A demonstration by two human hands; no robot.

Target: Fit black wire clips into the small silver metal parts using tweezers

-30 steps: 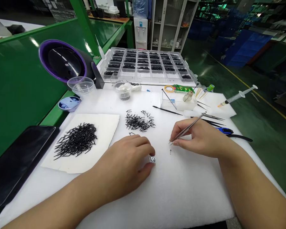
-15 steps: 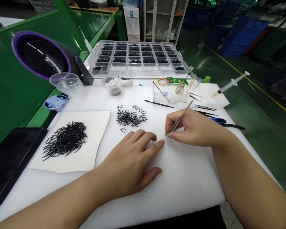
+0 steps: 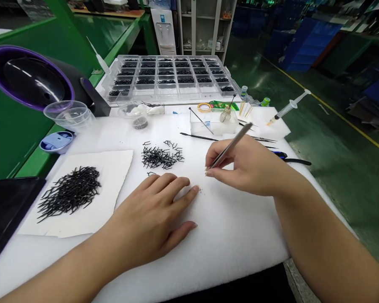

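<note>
My right hand (image 3: pixel 236 164) is closed round a pair of metal tweezers (image 3: pixel 230 147), whose tips are hidden behind the fingers. Palm down on the white foam sheet (image 3: pixel 233 235), my left hand (image 3: pixel 161 210) has its fingers spread and holds nothing. Beside its index fingertip lie a few tiny brownish specks (image 3: pixel 201 190). A loose pile of small black forked pieces (image 3: pixel 161 158) is just beyond the left fingers. To the left, a larger heap of black bent pieces (image 3: pixel 71 191) rests on a sheet of white paper (image 3: pixel 113 198).
A compartment tray (image 3: pixel 167 89) of black pieces spans the back. Behind my right hand stand a clear box (image 3: pixel 197 126), a small glass bottle (image 3: pixel 225 114) and a syringe (image 3: pixel 289 107). Clear cups (image 3: pixel 69 111) and a purple-rimmed black device (image 3: pixel 34 80) are at left.
My right hand has lifted slightly with the tweezers, away from the left index fingertip, uncovering the specks. The whole view has shifted, so things sit further left.
</note>
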